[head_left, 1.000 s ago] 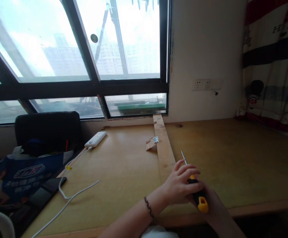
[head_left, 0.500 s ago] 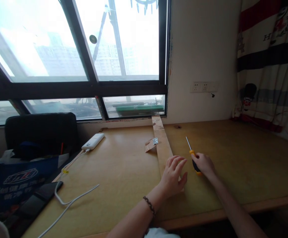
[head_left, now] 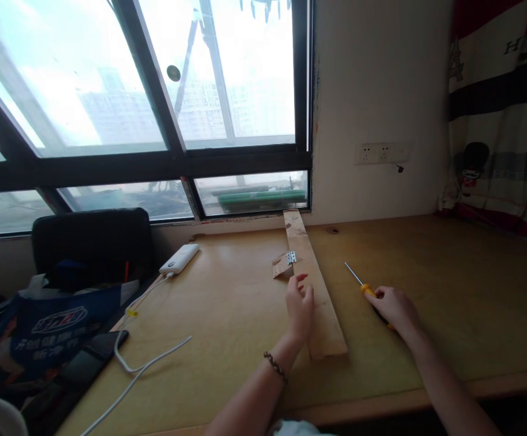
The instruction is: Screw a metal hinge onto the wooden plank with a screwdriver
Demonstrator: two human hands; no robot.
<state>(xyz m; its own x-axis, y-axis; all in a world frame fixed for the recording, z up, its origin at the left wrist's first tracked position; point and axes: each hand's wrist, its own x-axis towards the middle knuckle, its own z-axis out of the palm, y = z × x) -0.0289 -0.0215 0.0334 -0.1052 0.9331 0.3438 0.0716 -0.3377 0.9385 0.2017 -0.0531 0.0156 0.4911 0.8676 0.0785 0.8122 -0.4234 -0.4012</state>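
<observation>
**Wooden tabletop (head_left: 240,309) w/ a long board (head_left: 324,315) in front of you**

The board lies flat, far end at the back, near end short of the tabletop's front edge. Your L hand (head_left: 300,306) is released, fingers loosely bent, over the board's L edge; can't tell if it touches. Your R hand (head_left: 398,310), R of the board, grasps a yellow-&-black screwdriver (head_left: 366,289) by its handle, tip pointing fwd & L. A white slab-shaped device (head_left: 180,259) lies well L. Just beyond your L hand, a small wood pc. (head_left: 281,267) sits at the board's edge; a silver hinge (head_left: 291,257) spans both.
</observation>
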